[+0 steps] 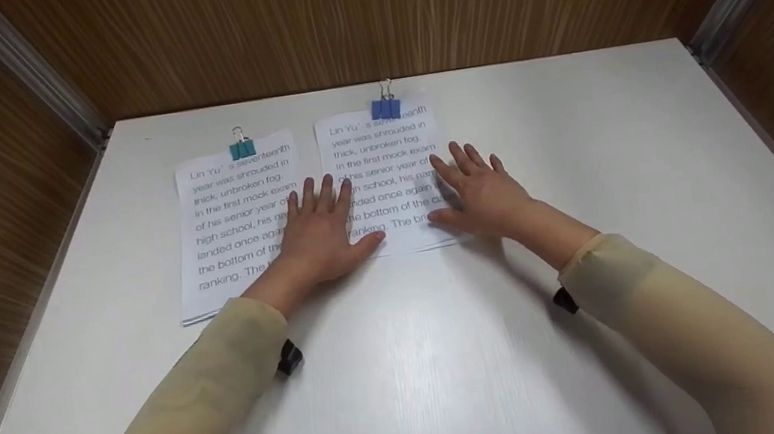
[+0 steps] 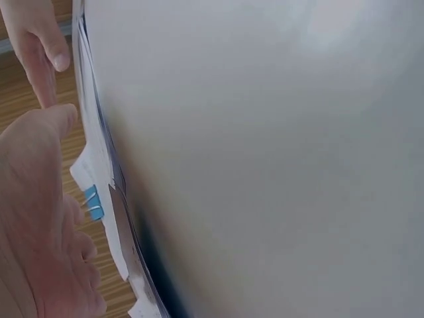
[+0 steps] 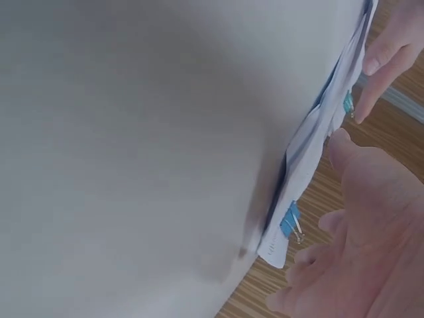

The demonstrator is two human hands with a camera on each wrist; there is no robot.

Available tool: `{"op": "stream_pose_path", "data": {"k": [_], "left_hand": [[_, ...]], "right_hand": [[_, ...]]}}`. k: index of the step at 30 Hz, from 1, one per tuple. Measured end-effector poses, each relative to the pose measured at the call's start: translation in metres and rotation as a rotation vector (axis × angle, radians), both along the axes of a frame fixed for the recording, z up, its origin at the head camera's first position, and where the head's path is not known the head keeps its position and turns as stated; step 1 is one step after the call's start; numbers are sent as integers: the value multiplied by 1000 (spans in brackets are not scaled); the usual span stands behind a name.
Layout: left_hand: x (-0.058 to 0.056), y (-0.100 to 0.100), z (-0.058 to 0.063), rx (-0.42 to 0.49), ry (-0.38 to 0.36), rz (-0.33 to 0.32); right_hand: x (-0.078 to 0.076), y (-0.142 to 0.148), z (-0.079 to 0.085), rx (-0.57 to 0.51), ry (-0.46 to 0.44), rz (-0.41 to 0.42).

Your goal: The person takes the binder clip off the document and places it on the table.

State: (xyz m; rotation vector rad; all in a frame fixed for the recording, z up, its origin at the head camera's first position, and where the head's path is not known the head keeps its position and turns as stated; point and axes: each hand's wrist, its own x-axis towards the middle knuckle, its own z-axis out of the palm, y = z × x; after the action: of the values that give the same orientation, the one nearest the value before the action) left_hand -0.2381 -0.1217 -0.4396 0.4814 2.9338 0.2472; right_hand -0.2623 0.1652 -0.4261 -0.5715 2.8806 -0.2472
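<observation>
Two stacks of printed paper lie side by side on a white table. The left stack point(image 1: 236, 223) has a teal binder clip point(image 1: 243, 149) on its top edge; a blue binder clip point(image 1: 385, 108) sits on top of the right stack point(image 1: 384, 142). My left hand point(image 1: 320, 238) is spread, its fingers straight, over the gap between the stacks and overlapping both. At the right stack's lower right edge is my right hand point(image 1: 482, 196), fingers extended and spread. Neither hand grips anything. In the right wrist view the blue clip point(image 3: 290, 220) shows beyond the right hand point(image 3: 371, 232).
The white table point(image 1: 423, 363) reaches back to a wood-grain panel point(image 1: 388, 12). Similar side walls with metal corner strips stand left and right. Black wrist devices point(image 1: 289, 357) show under both sleeves.
</observation>
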Motion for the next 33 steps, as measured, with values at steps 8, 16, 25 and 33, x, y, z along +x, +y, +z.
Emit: {"op": "stream_pose_path", "data": {"k": [8, 16, 25, 33], "left_hand": [[-6, -3, 0, -22, -118, -17], [-10, -1, 3, -64, -123, -38], [-3, 2, 2, -55, -126, -67], [11, 6, 6, -39, -161, -91]], "right_hand": [[-4, -1, -5, 64, -113, 30], [-6, 1, -8, 57, -129, 33], [1, 4, -5, 67, -127, 38], [17, 16, -3, 21, -151, 73]]}}
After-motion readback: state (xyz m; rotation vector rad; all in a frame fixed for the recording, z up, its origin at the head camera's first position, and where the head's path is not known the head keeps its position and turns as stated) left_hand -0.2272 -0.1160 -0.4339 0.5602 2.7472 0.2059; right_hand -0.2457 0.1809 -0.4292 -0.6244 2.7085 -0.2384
